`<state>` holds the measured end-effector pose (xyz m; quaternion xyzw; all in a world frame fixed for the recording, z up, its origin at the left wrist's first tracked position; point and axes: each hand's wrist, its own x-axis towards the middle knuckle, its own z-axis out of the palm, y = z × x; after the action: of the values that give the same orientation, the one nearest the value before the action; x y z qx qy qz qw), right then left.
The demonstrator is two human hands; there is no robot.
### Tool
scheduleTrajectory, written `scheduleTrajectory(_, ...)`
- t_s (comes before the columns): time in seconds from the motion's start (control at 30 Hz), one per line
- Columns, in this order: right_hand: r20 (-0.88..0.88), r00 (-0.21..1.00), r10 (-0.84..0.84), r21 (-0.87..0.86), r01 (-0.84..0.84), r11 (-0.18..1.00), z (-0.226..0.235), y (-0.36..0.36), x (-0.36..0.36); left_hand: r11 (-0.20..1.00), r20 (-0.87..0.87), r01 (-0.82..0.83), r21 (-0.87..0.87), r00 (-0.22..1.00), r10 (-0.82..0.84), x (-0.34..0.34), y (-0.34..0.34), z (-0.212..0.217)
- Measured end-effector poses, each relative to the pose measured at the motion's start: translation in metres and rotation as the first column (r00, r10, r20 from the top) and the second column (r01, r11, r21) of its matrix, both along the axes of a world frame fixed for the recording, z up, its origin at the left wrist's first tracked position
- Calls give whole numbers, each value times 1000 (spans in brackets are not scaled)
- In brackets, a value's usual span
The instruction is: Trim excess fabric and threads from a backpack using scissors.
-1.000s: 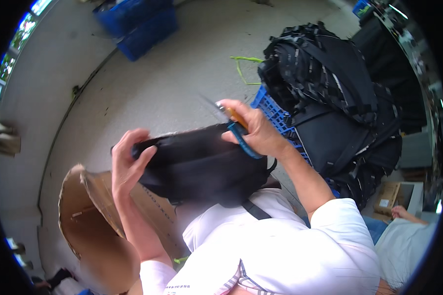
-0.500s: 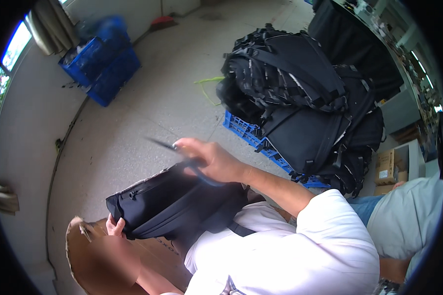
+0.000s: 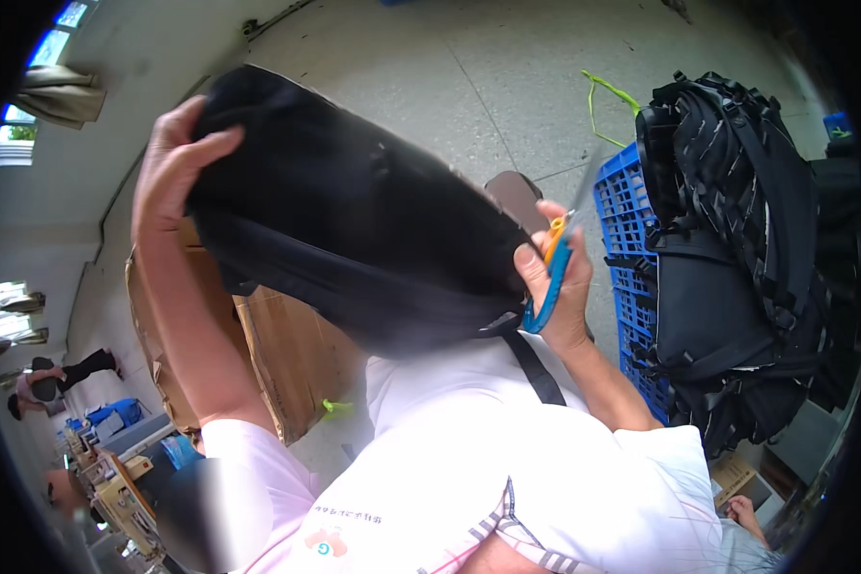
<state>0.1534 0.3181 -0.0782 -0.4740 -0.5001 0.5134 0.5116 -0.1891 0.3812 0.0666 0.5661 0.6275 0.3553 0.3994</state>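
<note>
A black fabric bag piece (image 3: 354,220) with a strap hangs between my two hands in front of my chest, tilted down to the right. My left hand (image 3: 174,172) grips its upper left corner, thumb on the near face. At its right end my right hand (image 3: 569,277) presses the fabric edge and also holds scissors (image 3: 551,287) with teal and orange handles. Their blades point up and away and are blurred. The bag's underside is hidden.
Right, black backpacks (image 3: 746,277) are piled on a blue plastic crate (image 3: 631,277). An open cardboard box (image 3: 287,344) stands below the bag on the left. A green strap (image 3: 612,88) lies on the floor beyond. Another person's hand (image 3: 742,512) shows at lower right.
The bag piece has been raised and turned, its left end now higher. My right hand with the scissors has come down to its right end. The view has swung, shifting the backpacks rightward.
</note>
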Motion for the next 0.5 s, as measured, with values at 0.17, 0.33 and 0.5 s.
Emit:
scheduleTrajectory(0.17, 150, 976, 155, -58, -147, 987, -28, -2, 15, 994, 185, -86, -70, 978, 98, -16, -6, -79)
scheduleTrajectory(0.33, 256, 913, 318, -155, -286, 946, -13, 12, 34, 989, 320, -145, -22, 936, 144, -19, -18, -97)
scheduleTrajectory(0.5, 570, 696, 438, -178, -415, 892, 15, 28, 51, 966, 346, -250, 57, 913, 216, -34, -32, -110)
